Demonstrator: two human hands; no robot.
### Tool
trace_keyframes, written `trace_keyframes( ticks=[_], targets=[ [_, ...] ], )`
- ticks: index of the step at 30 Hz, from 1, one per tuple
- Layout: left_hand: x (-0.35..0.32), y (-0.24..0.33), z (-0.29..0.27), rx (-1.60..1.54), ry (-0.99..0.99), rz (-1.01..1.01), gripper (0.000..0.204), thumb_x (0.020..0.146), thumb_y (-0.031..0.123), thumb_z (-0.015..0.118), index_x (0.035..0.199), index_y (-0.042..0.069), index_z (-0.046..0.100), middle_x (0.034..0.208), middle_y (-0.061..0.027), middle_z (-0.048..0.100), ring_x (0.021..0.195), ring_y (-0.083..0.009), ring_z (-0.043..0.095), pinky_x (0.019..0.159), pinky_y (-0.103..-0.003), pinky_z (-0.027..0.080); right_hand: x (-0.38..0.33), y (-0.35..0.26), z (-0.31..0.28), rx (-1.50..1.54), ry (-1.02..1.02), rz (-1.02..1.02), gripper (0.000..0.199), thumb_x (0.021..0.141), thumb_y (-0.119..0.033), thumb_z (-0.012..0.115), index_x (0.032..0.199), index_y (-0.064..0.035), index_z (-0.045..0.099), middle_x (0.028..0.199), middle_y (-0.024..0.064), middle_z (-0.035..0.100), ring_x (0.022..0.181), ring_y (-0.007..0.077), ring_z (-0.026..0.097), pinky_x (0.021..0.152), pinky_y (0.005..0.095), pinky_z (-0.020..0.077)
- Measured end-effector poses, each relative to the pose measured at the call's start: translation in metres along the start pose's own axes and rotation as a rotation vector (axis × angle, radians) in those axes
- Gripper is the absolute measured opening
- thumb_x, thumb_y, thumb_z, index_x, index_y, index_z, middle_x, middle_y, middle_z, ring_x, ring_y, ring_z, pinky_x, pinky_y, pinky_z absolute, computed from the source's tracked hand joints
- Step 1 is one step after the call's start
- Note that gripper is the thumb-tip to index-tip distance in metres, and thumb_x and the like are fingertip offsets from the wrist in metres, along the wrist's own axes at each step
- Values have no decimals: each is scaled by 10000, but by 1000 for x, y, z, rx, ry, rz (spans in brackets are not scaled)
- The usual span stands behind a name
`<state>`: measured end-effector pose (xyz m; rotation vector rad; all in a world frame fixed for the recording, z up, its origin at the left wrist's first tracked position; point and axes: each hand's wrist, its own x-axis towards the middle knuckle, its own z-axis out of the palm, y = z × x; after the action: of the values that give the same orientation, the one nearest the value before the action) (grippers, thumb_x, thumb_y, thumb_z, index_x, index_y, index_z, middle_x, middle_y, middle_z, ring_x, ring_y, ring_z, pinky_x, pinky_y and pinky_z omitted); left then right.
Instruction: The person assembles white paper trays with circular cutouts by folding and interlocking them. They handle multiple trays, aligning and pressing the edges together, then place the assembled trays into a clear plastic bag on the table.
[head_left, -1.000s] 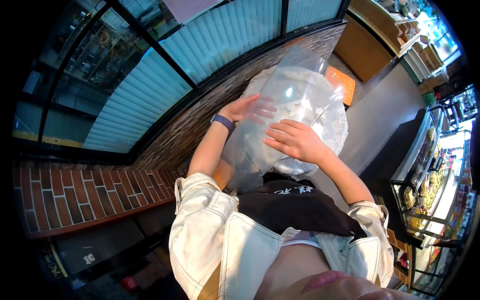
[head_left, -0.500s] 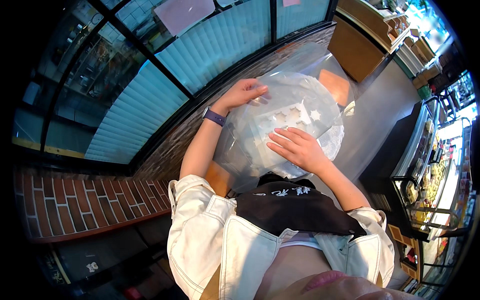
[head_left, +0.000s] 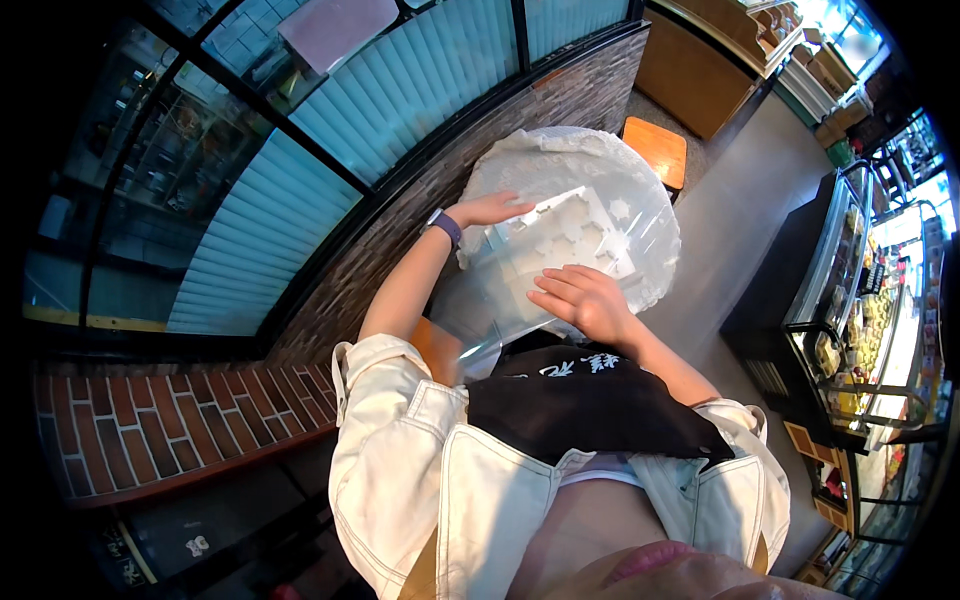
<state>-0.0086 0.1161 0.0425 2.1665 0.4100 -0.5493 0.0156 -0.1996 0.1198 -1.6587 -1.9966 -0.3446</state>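
A white board with snowflake-shaped cut-outs (head_left: 575, 228) lies on a round table draped in pale lace cloth (head_left: 640, 170). Clear plastic sheeting (head_left: 490, 310) covers part of the board and droops over the table's near left edge toward my apron. My left hand (head_left: 490, 209) rests at the board's far left edge, fingers stretched out. Across the near part of the sheeting, my right hand (head_left: 585, 303) lies palm down with spread fingers, slightly blurred. Neither hand visibly grips anything. A white snowflake shape (head_left: 620, 209) sits beside the board's right edge.
An orange-topped stool (head_left: 655, 152) stands beyond the table; part of another orange seat (head_left: 432, 350) shows at the near left. A stone-faced wall with windows (head_left: 400, 85) runs along the left. A glass display case (head_left: 850, 300) stands to the right across the grey floor.
The raised plastic sheeting has come down toward me, uncovering the far side of the table. My left hand has opened from a pinch and lowered; my right hand has barely moved.
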Motion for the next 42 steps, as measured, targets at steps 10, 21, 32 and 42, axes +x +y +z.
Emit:
trace_keyframes(
  ticks=[10,21,32,42],
  targets=[
    [-53,-90,45,-591,-325,-388,510,889,528,702,1002,32,658,1098,-119,689,1005,-228,677,837,-444,563,-43,-17,34,45,126,138,372,752,-104,678,1117,-168,709,1086,33,717,965,236,704,805,342,588],
    [-87,7,-44,-1196,-25,533,90,881,76,709,902,56,624,1223,-166,626,1150,-342,630,983,-584,513,-8,3,10,283,-310,164,898,720,-358,829,1468,-66,428,1539,171,387,1410,380,381,1134,516,345],
    [-137,142,-75,-457,-23,765,107,822,94,784,826,14,713,954,-46,700,895,-165,645,839,-296,489,116,89,-84,29,-48,146,1104,661,-636,807,1516,-89,371,1524,175,425,1442,380,333,1192,545,209],
    [-178,165,-62,408,619,703,168,710,196,846,769,106,716,1020,-48,559,1024,-227,521,918,-365,398,90,79,-65,315,-329,366,532,895,-587,624,910,-62,709,681,158,641,708,375,642,661,458,501]
  ],
)
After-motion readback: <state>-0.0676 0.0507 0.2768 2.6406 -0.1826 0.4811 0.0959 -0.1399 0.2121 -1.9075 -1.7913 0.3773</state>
